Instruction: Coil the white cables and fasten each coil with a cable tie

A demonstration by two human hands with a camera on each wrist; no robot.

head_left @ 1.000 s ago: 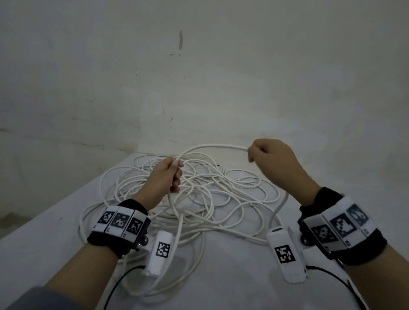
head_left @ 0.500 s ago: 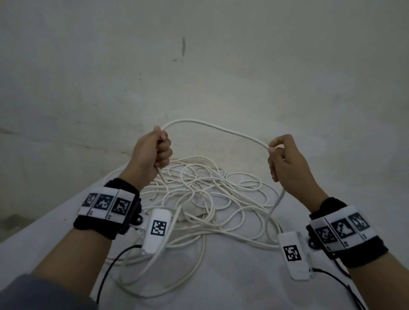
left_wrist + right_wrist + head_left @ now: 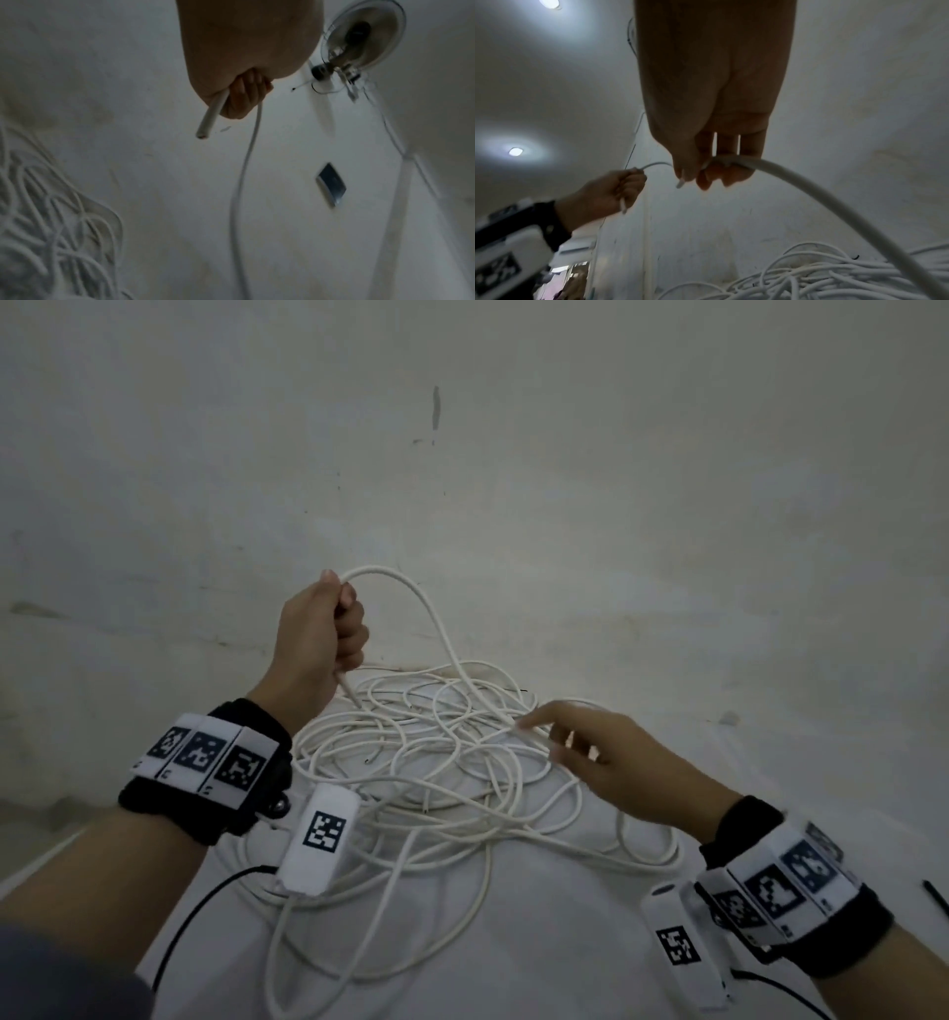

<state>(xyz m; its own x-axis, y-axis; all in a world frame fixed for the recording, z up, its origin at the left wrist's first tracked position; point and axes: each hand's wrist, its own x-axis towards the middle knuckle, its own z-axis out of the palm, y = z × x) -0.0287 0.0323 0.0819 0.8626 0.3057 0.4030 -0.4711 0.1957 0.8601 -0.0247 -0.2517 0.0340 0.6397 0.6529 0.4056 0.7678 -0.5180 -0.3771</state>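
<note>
Two hands on one strand: the left hand (image 3: 318,629) is raised above the table (image 3: 539,942), fist curled round the white cable (image 3: 436,618) with its cut end poking out below, while the right hand (image 3: 606,757) dips to the tangled pile (image 3: 436,762), fingers (image 3: 716,174) pinching a run of the cable. Good practice would be to draw even loops, feed each into the left fist, and let the tangle free itself without yanking.
</note>
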